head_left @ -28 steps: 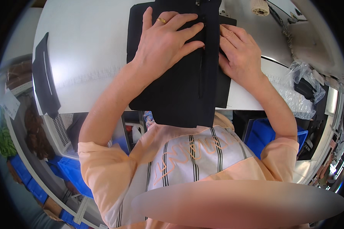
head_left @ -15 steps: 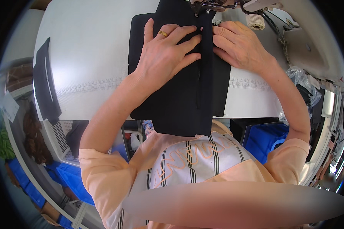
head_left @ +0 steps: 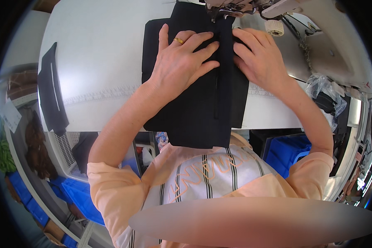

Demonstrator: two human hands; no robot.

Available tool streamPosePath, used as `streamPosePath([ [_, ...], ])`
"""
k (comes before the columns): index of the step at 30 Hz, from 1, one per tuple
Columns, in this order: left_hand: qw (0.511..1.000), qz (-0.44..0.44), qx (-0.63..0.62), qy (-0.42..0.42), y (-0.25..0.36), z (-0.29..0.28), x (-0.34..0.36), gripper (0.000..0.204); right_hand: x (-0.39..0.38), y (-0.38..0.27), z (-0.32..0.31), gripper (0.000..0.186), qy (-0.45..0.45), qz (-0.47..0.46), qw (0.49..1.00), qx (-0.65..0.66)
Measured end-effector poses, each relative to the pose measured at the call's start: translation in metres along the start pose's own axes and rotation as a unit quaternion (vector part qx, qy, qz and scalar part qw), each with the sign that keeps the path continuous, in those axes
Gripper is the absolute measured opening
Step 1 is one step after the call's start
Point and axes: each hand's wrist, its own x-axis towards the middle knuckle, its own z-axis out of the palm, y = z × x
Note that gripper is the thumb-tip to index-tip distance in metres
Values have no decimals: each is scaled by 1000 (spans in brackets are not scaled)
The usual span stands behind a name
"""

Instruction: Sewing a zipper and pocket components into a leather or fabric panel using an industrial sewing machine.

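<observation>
Black fabric (head_left: 182, 111) lies layered on the white sewing table, with a long folded strip (head_left: 224, 99) running lengthwise near its right side. My left hand (head_left: 182, 56), wearing a gold ring, rests on the fabric with fingers spread, their tips left of the strip. Against the strip's right edge are the fingertips of my right hand (head_left: 260, 58), bent a little and apart; the thumb tip is partly hidden. The sewing machine's needle and presser-foot area (head_left: 214, 16) sits just beyond both hands, over the far end of the fabric.
A dark cut piece with a pale line (head_left: 51, 91) lies at the table's left. Clear plastic wrapping (head_left: 324, 91) is bunched at the right. Blue bins (head_left: 285, 155) and a white basket (head_left: 68, 144) stand below table level. The machine body (head_left: 343, 49) fills the far right.
My right hand has come slightly nearer to me, its wrist lower and its fingers more apart along the strip. My left hand stays spread on the fabric. The whole view has shifted slightly.
</observation>
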Motion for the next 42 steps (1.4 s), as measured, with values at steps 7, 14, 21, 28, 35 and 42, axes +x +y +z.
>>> streamPosePath([
  [7,1000,8,-1,-2,1,0,1,36,-19,-21,10,48,25,120,993,-1],
  [14,1000,13,-6,-5,0,1,0,39,-18,-18,9,45,9,104,994,-17],
  [21,1000,20,-16,-2,-1,1,0,41,-19,-16,9,47,6,97,995,-17],
  [28,999,40,-7,-7,-3,-1,3,41,-21,-14,11,47,6,94,995,-21],
  [35,999,32,20,-9,-2,-3,5,39,-22,-14,13,43,22,102,994,-23],
  [42,999,28,37,-17,-2,-2,2,39,-22,-14,14,44,21,99,995,-24],
])
